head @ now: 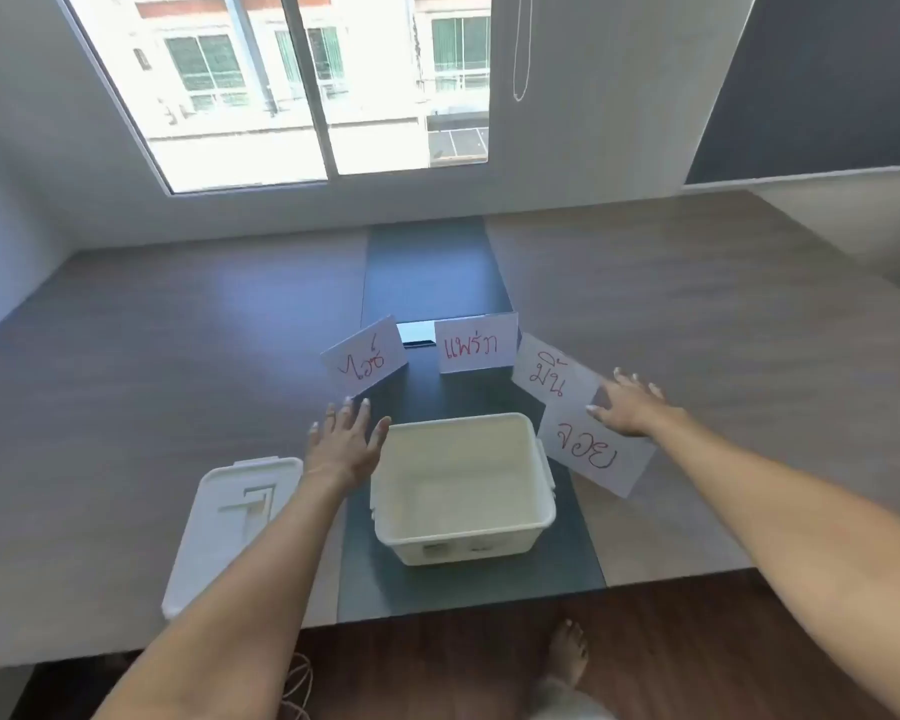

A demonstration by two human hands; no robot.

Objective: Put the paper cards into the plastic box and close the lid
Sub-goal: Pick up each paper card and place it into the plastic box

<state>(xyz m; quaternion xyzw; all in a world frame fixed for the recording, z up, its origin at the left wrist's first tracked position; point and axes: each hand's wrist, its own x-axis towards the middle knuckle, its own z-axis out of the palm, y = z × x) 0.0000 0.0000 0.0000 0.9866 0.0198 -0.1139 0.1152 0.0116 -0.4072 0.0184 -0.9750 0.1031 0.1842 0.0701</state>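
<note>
While the white plastic box [463,485] is sitting open and empty between the two hands, four white paper cards with red handwriting are lying around its far side. One card [363,360] is lying just beyond the left hand [343,446], whose fingers are spreading wide and holding nothing. A second card [476,348] is lying farther back. The right hand [630,407], open and flat, is resting where two overlapping cards [554,374] [593,452] meet. The lid [230,527] is lying on the counter [152,356] under the left forearm.
</note>
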